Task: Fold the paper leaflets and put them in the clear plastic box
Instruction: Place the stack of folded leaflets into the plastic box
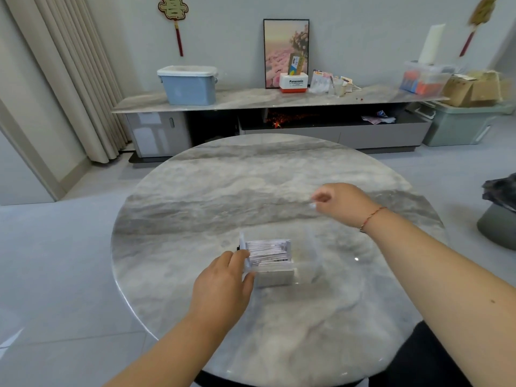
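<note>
Box [303, 270] holds folded leaflets [268, 251] at its left end; left hand [223, 283] grips it; right hand [339, 202] hovers loosely curled, empty.

My arms are bare to the elbow, with no sleeves showing. Around my right wrist [371, 217] I wear a thin red string bracelet [372, 217]. My left hand [223, 286] carries no rings or bands.

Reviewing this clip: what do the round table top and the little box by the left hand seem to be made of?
Round table top: looks like polished marble or a marble-look slab, grey veining, glossy reflections. Box: clear plastic, since the table and the paper leaflets show through its walls.
</note>
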Motion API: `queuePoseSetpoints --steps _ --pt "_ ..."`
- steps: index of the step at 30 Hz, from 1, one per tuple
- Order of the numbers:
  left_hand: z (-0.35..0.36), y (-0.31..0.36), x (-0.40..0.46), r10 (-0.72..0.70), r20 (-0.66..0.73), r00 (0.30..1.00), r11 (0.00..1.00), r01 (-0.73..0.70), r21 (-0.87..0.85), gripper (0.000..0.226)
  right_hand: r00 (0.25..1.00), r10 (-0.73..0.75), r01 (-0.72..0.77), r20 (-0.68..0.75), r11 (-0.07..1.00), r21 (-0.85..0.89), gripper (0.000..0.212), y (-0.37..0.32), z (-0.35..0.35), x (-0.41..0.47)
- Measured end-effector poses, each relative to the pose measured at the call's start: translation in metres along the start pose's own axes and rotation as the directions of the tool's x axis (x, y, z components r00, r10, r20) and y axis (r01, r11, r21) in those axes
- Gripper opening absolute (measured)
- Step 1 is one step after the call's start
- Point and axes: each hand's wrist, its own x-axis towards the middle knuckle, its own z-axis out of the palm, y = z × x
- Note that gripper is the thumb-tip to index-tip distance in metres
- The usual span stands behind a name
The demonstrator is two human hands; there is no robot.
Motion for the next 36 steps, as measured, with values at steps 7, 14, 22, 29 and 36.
queuePoseSetpoints --steps 7,14,22,29,36 --pt "0.005 0.001 0.004 -0.074 0.041 0.996 0.992 0.078 -0.095 0.039 0.794 0.607 -0.605 -0.038 0.781 -0.153 0.116 0.159 0.004 -0.015" --pt "0.002 0.0 0.007 -0.116 0.084 0.99 0.959 0.134 -0.251 0.046 0.775 0.629 -0.595 0.062 0.76 -0.262 0.125 0.187 0.014 -0.019" --pt "-0.003 0.007 0.01 -0.265 0.155 0.952 0.864 0.305 -0.401 0.035 0.763 0.642 -0.611 0.076 0.755 -0.239 0.109 0.159 0.018 -0.019" --pt "-0.006 0.01 0.017 -0.43 0.274 0.86 0.697 0.509 -0.505 0.015 0.902 0.422 -0.424 0.092 0.906 -0.002 0.1 0.109 0.021 -0.018" --pt "-0.007 0.009 0.023 -0.544 0.396 0.74 0.426 0.65 -0.629 0.029 0.964 -0.144 0.111 0.225 0.982 0.153 0.098 0.019 0.012 -0.026"
